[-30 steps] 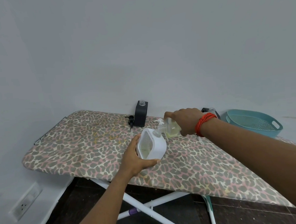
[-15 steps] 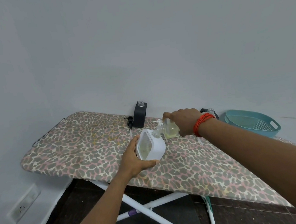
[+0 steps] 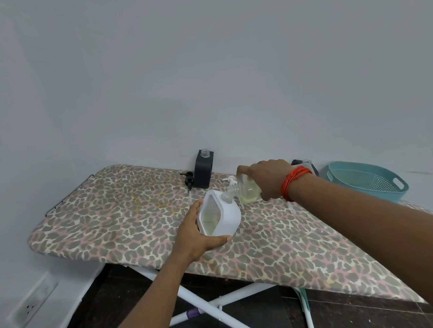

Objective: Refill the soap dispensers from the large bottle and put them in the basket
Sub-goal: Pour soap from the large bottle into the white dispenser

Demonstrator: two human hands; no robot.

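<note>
While the left hand [image 3: 193, 238] grips the tilted white dispenser [image 3: 228, 217] over the ironing board [image 3: 109, 213], the right hand [image 3: 267, 178] clasps a tipped clear bottle [image 3: 247, 191], its neck at the dispenser's mouth; a black dispenser [image 3: 204, 171] stands uncapped by the wall, and the teal basket [image 3: 353, 164] sits far right.

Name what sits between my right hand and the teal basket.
A dark dispenser, largely hidden behind the red wristband, stands on the ironing board between the right hand and the teal basket. The head view shows it.
</note>
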